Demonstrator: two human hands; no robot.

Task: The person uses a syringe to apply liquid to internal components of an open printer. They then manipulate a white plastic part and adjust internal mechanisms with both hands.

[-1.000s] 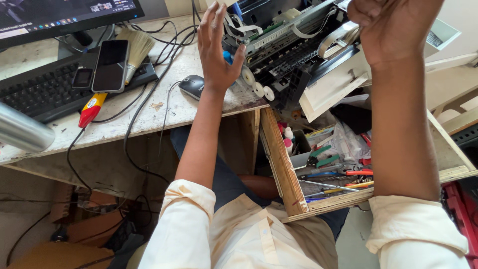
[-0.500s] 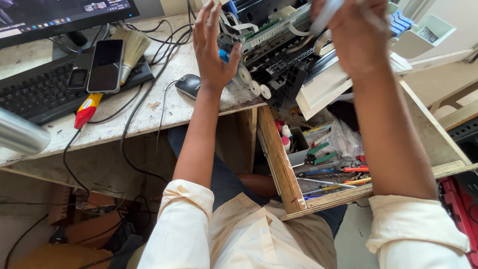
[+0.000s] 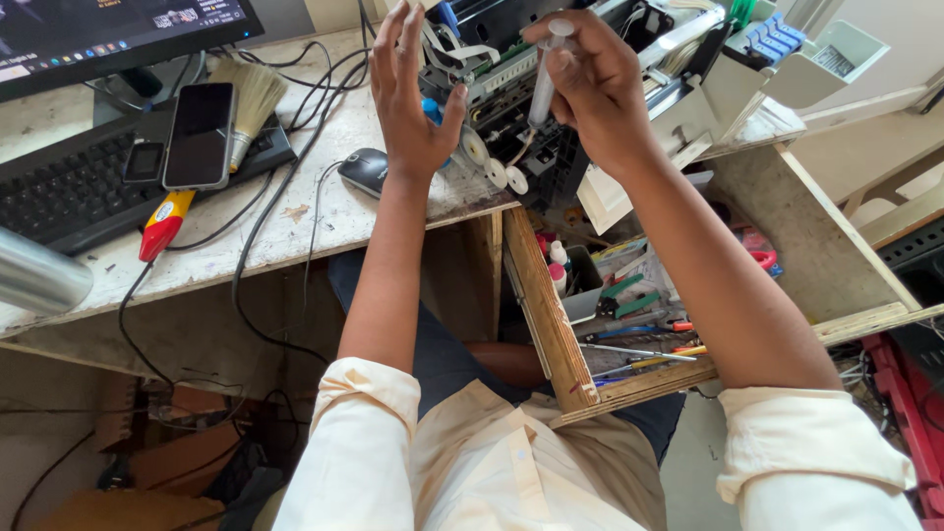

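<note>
An opened printer [image 3: 551, 108] with exposed rollers and wiring sits at the desk's edge. My right hand [image 3: 590, 84] grips a clear plastic syringe [image 3: 544, 84], held nearly upright with its tip down over the printer's inner parts. My left hand [image 3: 408, 93] is raised beside the printer's left side, palm toward it and fingers spread, holding nothing. A blue part shows just past its thumb.
A black mouse [image 3: 366, 170], phone [image 3: 200, 133] on a keyboard [image 3: 69, 197], brush [image 3: 251, 98], red-and-yellow tool [image 3: 164, 223] and cables lie on the worn desk [image 3: 295, 236]. An open wooden drawer [image 3: 551, 324] holds screwdrivers, small bottles and tools. A monitor [image 3: 108, 29] stands at back left.
My right hand has come down from the upper right to over the printer, the syringe now visible in it. My left hand stays raised in about the same place.
</note>
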